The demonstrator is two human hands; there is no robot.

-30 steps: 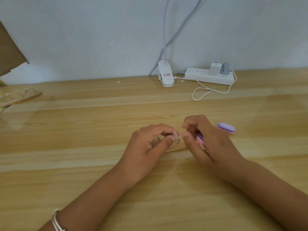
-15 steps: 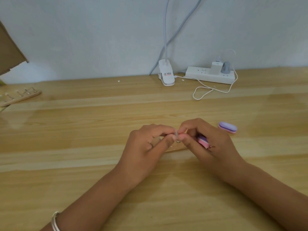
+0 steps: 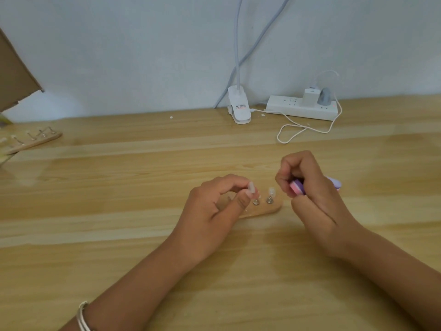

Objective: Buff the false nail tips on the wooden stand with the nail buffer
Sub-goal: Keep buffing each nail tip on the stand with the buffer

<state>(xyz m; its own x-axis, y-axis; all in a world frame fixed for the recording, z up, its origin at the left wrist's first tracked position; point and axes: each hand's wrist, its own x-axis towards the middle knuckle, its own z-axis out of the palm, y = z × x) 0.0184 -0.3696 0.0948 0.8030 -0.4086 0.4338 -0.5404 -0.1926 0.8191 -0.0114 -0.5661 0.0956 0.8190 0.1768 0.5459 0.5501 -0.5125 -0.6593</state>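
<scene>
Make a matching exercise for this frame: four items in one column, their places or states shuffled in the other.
1. nail buffer
2. power strip
3. wooden stand
4. spare stand

A. far left of the table
B. on the table between the hands
C. gripped in the right hand
D. against the wall, chargers plugged in

Pairs: 1-C, 2-D, 3-B, 4-A
</scene>
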